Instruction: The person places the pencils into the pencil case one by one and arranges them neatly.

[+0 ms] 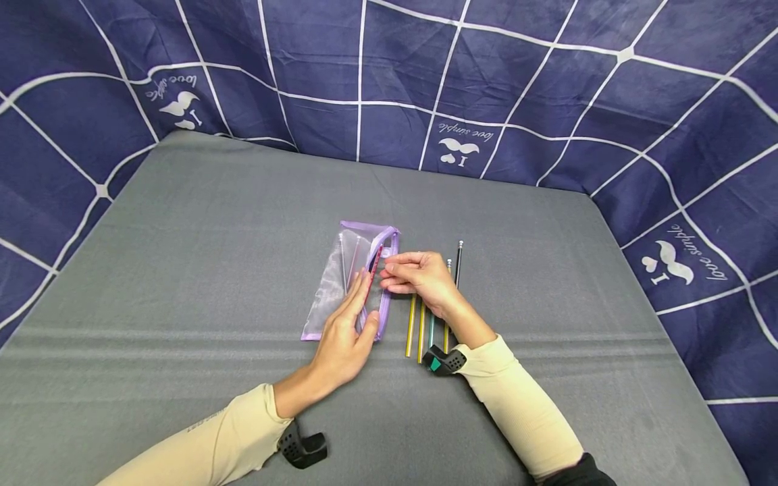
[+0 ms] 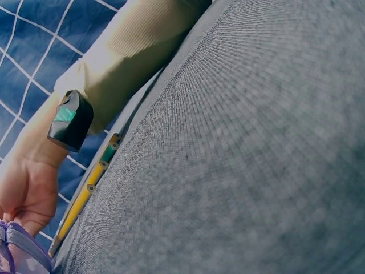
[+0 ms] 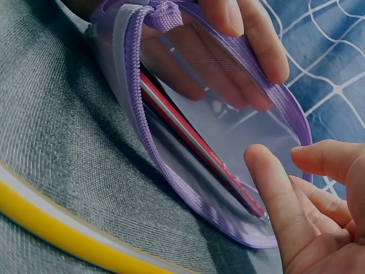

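A see-through pencil pouch with purple trim lies on the grey surface, its zipped mouth gaping on the right side. My left hand holds it at the mouth; in the right wrist view, left fingers reach over the purple rim. Inside the pouch, a red pencil lies beside a dark one. My right hand hovers at the mouth, thumb and fingertips apart with nothing between them. To the right of the pouch lie several pencils, among them a yellow pencil and a black pencil, partly hidden under my right hand.
A grey cloth covers the table. Behind it and along both sides hangs a blue curtain with white lines. Each wrist carries a black camera.
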The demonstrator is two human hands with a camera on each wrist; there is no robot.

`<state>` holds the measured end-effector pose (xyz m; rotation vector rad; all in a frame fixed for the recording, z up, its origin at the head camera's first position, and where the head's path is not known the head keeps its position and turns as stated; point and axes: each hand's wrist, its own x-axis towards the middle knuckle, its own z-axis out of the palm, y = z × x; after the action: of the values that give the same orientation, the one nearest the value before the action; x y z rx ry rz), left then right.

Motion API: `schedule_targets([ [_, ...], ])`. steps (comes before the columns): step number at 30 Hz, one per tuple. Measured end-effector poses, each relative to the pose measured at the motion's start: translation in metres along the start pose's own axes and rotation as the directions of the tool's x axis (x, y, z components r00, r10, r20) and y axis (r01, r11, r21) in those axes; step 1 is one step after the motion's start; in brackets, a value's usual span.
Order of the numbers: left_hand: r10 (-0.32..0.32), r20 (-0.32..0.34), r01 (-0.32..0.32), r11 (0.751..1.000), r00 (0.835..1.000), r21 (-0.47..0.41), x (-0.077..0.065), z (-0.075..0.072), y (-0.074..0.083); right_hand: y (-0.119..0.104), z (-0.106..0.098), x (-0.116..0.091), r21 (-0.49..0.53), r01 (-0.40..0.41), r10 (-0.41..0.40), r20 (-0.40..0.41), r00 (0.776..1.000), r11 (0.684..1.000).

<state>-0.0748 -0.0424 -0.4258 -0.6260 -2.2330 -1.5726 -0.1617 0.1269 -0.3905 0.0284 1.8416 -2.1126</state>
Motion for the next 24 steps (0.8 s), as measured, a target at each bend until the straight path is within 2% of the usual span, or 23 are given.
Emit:
schedule_targets([
  [24,-0.001,-0.002,0.001,1.000,1.000,-0.003,-0.0005,-0.0005,0.0010,-0.0008,-0.0085,-0.0028,-0.034,0.030,-0.031,-0.014,0.999,0.999],
])
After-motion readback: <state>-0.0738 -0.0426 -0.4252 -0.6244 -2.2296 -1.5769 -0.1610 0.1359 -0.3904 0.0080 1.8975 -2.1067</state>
